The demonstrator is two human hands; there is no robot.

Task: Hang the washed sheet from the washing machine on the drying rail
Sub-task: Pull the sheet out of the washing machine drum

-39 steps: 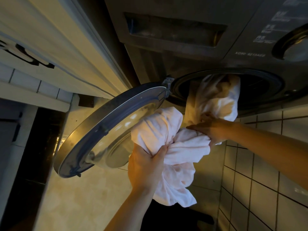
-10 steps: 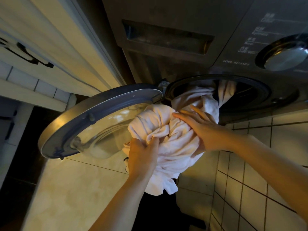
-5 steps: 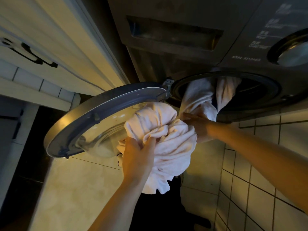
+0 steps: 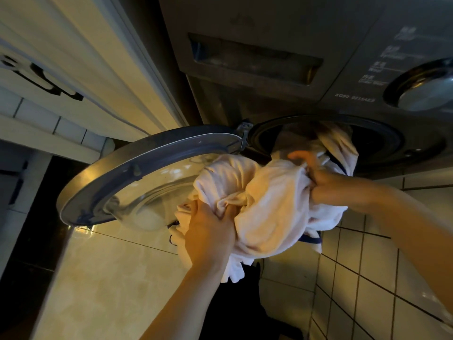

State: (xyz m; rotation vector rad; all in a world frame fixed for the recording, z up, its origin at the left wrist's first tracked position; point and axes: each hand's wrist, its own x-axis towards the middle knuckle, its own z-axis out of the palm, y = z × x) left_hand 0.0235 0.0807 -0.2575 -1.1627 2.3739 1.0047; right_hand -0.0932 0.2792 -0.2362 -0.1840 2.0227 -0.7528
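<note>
White cotton-like cloth — the washed sheet (image 4: 269, 207) — is bunched into a thick wad between both hands, just outside the round mouth of the dark grey washing machine (image 4: 282, 99); one twisted length of it runs up from the right grip into the drum opening (image 4: 377, 143), so part of the sheet is inside the machine and most hangs outside. Left hand (image 4: 210, 231) is closed around the lower left of the wad, its grip tight on a gathered fold, thumb pressed into the cloth; loose ends of the sheet hang down below this grip, with a thin dark-blue edge stripe (image 4: 310, 240) showing to its right. Right hand (image 4: 326, 185) holds the upper right of the bundle, fingers buried in the fabric and curled shut on it, close beneath the drum opening; a further fingertip shows above that grip, over the cloth. Left of the left grip the machine's round glass door (image 4: 137, 182) stands swung open — its rim nearly touching the wad. Below both grips lies a pale tiled floor (image 4: 103, 278); pale cabinet fronts (image 4: 73, 57) rise at far left.
</note>
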